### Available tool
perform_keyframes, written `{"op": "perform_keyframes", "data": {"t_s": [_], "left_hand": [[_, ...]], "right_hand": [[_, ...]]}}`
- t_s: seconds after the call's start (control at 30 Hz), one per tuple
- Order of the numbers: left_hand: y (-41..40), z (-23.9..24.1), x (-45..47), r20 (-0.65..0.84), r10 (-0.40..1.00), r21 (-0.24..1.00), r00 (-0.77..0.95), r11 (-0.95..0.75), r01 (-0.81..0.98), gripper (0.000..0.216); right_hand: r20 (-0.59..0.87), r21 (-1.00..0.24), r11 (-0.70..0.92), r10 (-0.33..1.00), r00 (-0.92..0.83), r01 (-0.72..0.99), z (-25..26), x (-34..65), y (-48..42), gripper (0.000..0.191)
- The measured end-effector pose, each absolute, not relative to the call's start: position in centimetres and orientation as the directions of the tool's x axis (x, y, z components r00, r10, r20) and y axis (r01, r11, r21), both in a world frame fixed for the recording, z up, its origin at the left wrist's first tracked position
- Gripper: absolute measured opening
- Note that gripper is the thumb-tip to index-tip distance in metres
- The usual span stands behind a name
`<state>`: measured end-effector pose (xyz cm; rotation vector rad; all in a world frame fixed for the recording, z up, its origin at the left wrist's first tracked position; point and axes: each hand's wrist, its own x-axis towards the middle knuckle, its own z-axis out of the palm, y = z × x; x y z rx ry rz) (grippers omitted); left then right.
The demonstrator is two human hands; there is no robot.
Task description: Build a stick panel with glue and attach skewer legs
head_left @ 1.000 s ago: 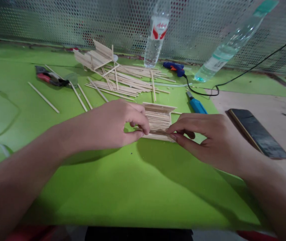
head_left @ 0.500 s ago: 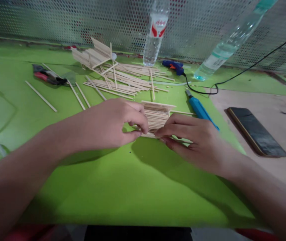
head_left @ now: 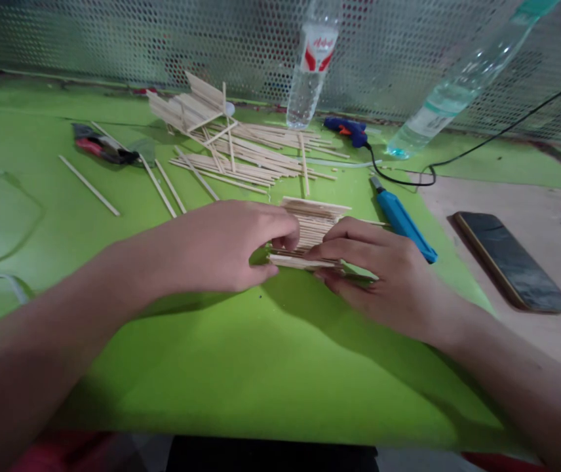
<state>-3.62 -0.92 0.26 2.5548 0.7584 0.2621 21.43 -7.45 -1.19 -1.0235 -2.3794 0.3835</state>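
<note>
A small trough-shaped piece of thin wooden sticks (head_left: 314,227) lies on the green tabletop between my hands, with raised strips along its far and near edges. My left hand (head_left: 231,246) is at its left end, fingers curled over the inside and thumb against the near strip's end, a gap showing between them. My right hand (head_left: 379,269) pinches the near strip toward its right end, fingers inside and thumb outside. Its right end is partly hidden by that hand. Behind stands a stick-built chair-like model (head_left: 194,108), beside a pile of loose sticks (head_left: 241,164).
A blue utility knife (head_left: 403,223) lies right of my right hand, near a phone (head_left: 514,262). Behind are a corded blue glue gun (head_left: 347,130) and two water bottles (head_left: 310,78). Red-and-black pliers (head_left: 103,145) and single sticks lie left. A perforated metal panel (head_left: 113,46) borders the back.
My left thumb and fingertips have moved apart, exposing more of the near strip's left end. My right hand keeps its grip. The whole view has shifted slightly.
</note>
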Motion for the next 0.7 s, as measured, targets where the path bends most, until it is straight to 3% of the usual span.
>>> {"op": "perform_keyframes", "data": {"t_s": [0.7], "left_hand": [[-1.14, 0.37, -2.98, -0.066, 0.539, 0.396, 0.840, -0.758, 0.518, 0.013]], "right_hand": [[0.282, -0.386, 0.717, 0.691, -0.666, 0.580, -1.52, 21.09, -7.29, 0.045]]}}
